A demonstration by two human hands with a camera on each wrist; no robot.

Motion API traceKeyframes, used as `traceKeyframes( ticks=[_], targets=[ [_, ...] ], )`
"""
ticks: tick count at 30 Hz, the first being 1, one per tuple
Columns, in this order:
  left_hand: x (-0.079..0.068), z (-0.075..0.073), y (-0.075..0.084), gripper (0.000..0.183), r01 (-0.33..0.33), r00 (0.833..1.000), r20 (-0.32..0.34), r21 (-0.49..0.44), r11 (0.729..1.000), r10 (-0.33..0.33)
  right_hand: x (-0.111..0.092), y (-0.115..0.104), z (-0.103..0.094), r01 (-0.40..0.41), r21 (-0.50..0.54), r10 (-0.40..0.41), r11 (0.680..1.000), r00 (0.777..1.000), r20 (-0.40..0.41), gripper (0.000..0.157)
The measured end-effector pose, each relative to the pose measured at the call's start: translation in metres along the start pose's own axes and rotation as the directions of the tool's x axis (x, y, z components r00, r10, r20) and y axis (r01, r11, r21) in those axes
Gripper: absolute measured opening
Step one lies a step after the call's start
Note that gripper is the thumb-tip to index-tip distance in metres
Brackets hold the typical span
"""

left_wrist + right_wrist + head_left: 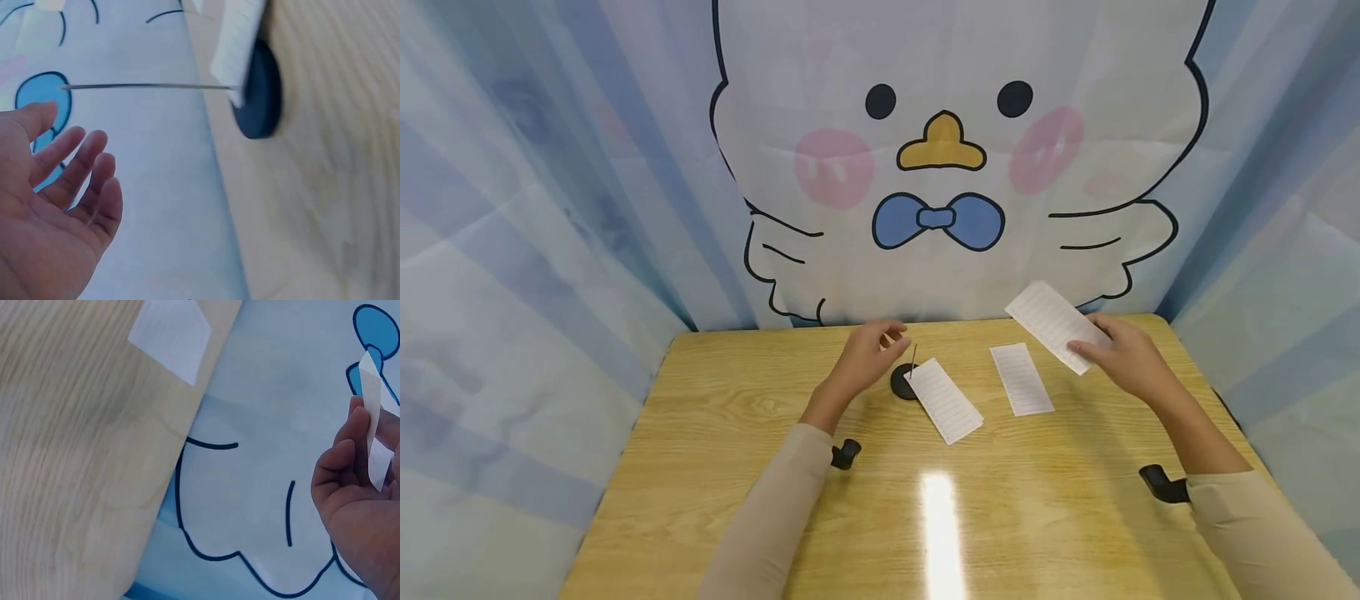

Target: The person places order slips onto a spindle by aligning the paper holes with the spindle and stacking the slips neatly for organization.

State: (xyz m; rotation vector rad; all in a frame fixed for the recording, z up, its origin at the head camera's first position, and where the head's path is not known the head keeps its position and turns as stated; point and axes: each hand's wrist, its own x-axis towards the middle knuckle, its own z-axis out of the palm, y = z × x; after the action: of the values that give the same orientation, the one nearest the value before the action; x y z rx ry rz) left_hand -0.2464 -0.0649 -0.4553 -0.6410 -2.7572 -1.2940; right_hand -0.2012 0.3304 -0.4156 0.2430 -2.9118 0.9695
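My right hand pinches a white printed paper slip between thumb and fingers, raised above the far right of the table. In the right wrist view that slip appears nearly edge-on. A bill spike stands at the back middle, with a black round base and a thin upright metal rod. Paper slips rest with one corner at the foot of the rod, covering part of the base. Beside the rod's top, my left hand holds nothing, its fingers loosely bent.
Another printed slip lies flat on the wooden table, between the spike and my right hand. A curtain with a cartoon bird hangs right behind the table's back edge. Black wrist mounts show beneath both forearms.
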Motion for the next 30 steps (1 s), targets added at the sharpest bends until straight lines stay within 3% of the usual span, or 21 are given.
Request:
traceKeyframes(
  ticks=[7, 20, 30],
  targets=[
    [0.010, -0.006, 0.033, 0.028, -0.114, 0.992, -0.045, -0.002, 0.993, 0.114, -0.001, -0.017, 0.000, 0.066, 0.013, -0.066, 0.998, 0.998, 0.021, 0.041],
    [0.021, -0.004, 0.070, 0.024, -0.226, 0.973, -0.051, -0.044, 0.973, 0.223, 0.001, -0.041, 0.008, 0.155, 0.050, -0.157, 0.987, 0.987, 0.036, 0.034],
    [0.021, -0.001, 0.085, 0.016, -0.226, 0.974, -0.038, -0.050, 0.973, 0.225, 0.003, -0.065, 0.016, 0.199, 0.098, -0.204, 0.975, 0.978, 0.043, 0.032]
  ],
)
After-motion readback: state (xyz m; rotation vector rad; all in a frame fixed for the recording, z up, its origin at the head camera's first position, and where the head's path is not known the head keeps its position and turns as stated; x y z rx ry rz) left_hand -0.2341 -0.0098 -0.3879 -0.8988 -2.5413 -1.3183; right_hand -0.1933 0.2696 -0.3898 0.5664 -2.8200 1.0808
